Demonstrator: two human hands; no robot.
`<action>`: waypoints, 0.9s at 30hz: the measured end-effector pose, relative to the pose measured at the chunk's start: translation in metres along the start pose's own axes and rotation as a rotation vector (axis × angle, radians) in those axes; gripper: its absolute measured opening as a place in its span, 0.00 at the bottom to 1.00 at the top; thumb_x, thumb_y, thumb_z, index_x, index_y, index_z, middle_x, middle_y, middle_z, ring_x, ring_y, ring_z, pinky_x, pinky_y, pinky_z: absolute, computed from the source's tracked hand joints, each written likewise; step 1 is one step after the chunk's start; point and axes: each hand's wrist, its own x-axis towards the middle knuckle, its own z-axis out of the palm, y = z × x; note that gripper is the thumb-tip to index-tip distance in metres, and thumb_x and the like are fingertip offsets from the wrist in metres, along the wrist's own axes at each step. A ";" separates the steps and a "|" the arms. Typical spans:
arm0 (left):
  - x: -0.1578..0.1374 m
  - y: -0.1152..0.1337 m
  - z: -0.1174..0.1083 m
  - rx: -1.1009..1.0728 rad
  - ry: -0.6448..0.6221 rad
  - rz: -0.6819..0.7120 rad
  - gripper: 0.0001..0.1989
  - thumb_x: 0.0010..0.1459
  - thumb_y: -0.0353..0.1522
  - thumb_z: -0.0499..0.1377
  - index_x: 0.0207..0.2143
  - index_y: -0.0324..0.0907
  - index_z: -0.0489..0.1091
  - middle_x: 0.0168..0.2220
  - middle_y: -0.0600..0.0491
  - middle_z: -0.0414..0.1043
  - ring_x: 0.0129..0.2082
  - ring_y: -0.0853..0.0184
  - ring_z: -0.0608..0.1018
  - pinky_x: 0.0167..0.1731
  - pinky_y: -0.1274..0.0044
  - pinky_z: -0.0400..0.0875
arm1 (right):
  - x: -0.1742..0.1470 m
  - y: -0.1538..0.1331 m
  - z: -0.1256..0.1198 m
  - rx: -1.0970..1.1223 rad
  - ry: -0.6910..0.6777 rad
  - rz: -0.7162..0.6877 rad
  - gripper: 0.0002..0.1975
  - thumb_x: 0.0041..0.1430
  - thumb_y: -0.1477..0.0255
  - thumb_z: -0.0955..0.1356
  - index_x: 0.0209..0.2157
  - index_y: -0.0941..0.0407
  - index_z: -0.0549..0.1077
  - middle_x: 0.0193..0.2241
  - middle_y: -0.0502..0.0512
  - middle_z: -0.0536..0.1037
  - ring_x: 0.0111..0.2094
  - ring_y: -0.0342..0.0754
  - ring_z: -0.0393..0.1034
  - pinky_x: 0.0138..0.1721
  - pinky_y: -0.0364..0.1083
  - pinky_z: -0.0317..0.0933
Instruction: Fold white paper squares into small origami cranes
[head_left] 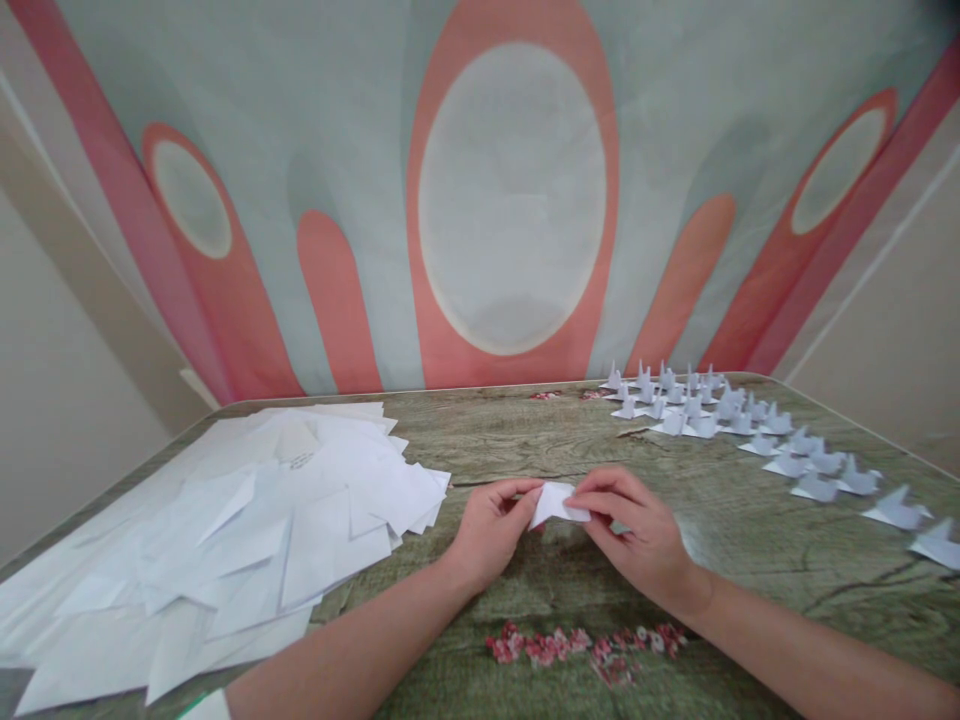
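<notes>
Over the table point(465, 440), hands point(491, 530) point(637, 535) inward, paper point(552, 501) between.

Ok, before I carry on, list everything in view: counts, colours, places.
Folded paper: one, white, between both hands
Paper sheets: many, uncountable, white, overlapping on the table's left
Folded paper birds: over twenty, exact count unclear, white, along the table's right
Table: one, brownish-green wood grain, under everything
Flower patterns: several, pink and red, on the tabletop
Backdrop: one, grey-green with coral shapes, behind the table
Left hand: one, bare, on the folded paper's left
Right hand: one, bare, on its right
</notes>
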 end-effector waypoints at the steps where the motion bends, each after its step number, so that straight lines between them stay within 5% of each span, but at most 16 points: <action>1: 0.000 0.001 0.000 -0.009 0.004 0.001 0.15 0.50 0.38 0.60 0.36 0.36 0.74 0.30 0.50 0.75 0.26 0.70 0.71 0.28 0.80 0.66 | 0.000 0.000 0.000 0.003 -0.018 -0.008 0.13 0.53 0.83 0.63 0.36 0.54 0.73 0.35 0.55 0.69 0.34 0.45 0.68 0.32 0.43 0.64; 8: -0.001 0.005 0.000 -0.061 0.016 0.014 0.14 0.50 0.36 0.60 0.36 0.36 0.74 0.29 0.51 0.75 0.26 0.70 0.72 0.29 0.80 0.67 | 0.001 -0.009 0.000 0.074 -0.093 0.009 0.15 0.53 0.83 0.62 0.40 0.56 0.72 0.42 0.59 0.70 0.41 0.48 0.68 0.42 0.46 0.63; 17: -0.003 0.007 0.000 0.156 -0.041 0.151 0.11 0.54 0.34 0.57 0.36 0.38 0.75 0.35 0.49 0.75 0.35 0.66 0.74 0.37 0.78 0.66 | 0.005 -0.011 0.004 0.100 0.004 0.258 0.04 0.55 0.74 0.66 0.32 0.55 0.73 0.34 0.55 0.70 0.36 0.47 0.67 0.39 0.46 0.63; 27: -0.005 0.012 0.001 0.250 -0.046 0.208 0.10 0.55 0.33 0.55 0.34 0.39 0.75 0.34 0.49 0.75 0.34 0.66 0.74 0.38 0.77 0.66 | 0.003 -0.006 0.008 0.093 0.042 0.324 0.04 0.53 0.72 0.67 0.33 0.55 0.69 0.32 0.53 0.68 0.33 0.46 0.65 0.33 0.45 0.62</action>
